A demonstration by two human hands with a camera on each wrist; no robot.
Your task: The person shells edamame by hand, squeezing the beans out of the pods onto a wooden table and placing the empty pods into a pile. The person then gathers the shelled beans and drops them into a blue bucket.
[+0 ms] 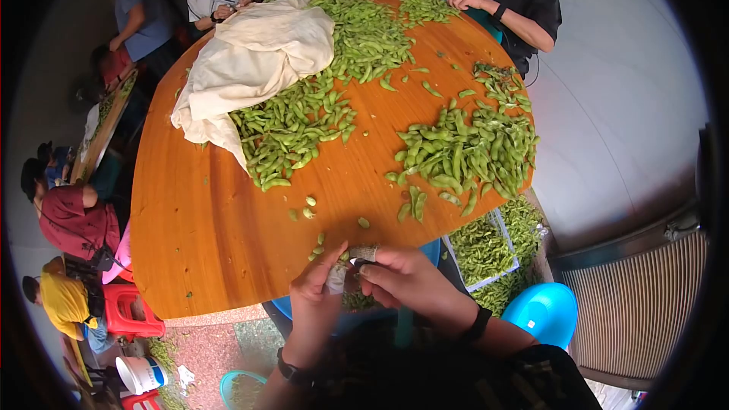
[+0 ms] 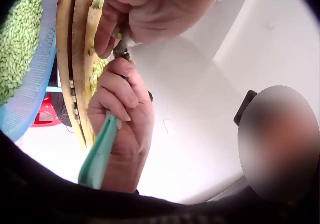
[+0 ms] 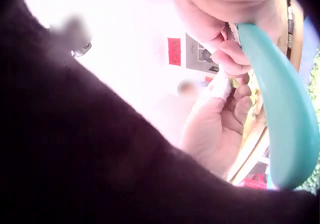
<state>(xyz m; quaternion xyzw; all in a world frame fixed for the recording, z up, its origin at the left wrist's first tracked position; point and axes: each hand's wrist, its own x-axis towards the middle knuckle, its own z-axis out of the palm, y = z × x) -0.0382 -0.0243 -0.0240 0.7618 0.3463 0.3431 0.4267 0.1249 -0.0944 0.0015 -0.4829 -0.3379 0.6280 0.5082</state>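
Wooden table (image 1: pixel 228 235) | right hand (image 1: pixel 418 285) grips teal handle (image 2: pixel 100 156), long axis bodyward | left hand (image 1: pixel 315 300) pinches pod (image 1: pixel 345 257)

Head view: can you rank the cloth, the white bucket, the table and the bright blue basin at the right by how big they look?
Largest to smallest:
Table
Cloth
Blue basin
White bucket

blue basket (image 2: pixel 44 66) heaped with green beans (image 2: pixel 19 41) left of the table (image 2: pixel 65 31), red stool (image 2: pixel 45 115) lower left of it, right hand (image 2: pixel 122 111) gripping a teal handle (image 2: pixel 98 156) just right of it, left hand (image 2: pixel 162 8) upper right, blurry head (image 2: pixel 280 144) way off right
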